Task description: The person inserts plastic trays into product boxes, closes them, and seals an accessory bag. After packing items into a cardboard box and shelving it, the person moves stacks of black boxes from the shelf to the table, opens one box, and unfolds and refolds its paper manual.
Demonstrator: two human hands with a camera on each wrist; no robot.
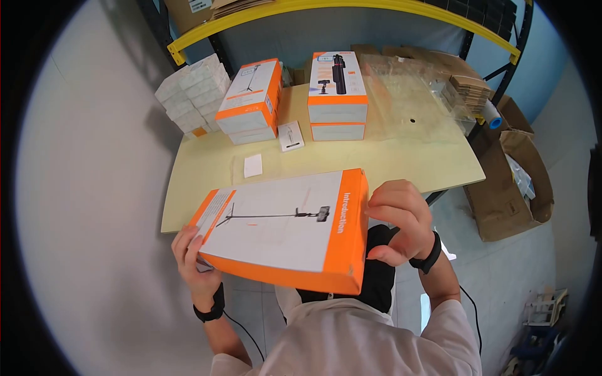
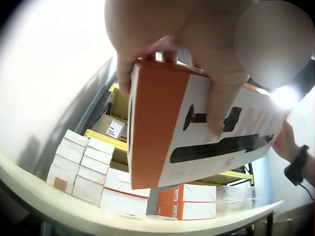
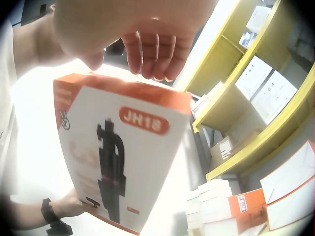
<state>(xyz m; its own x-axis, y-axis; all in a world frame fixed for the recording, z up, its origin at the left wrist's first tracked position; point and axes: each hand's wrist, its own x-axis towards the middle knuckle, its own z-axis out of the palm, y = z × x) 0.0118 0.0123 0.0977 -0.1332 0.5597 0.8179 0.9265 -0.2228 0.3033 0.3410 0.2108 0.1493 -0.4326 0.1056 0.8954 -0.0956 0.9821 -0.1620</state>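
Note:
A white and orange selfie-stick box [image 1: 269, 241], with "Introduction" printed on its orange band, is held up in front of the body, tilted. My left hand [image 1: 199, 266] grips its left end, with fingers over the top face in the head view. The left wrist view shows the thumb pressed along the printed face of the box [image 2: 206, 152]. Beside the right end is my right hand [image 1: 406, 219], fingers loosely bent and thumb apart from them. From the right wrist, those fingers [image 3: 160, 56] appear just beyond the box's orange end and grip nothing.
On the table [image 1: 382, 160] lie a small white printed box [image 1: 291, 136] and a white card [image 1: 253, 165]. Behind stand stacked product boxes [image 1: 337, 109], white cartons [image 1: 194, 94] and plastic bags [image 1: 411, 94]. A cardboard box [image 1: 511, 194] stands right, below a yellow shelf beam [image 1: 351, 5].

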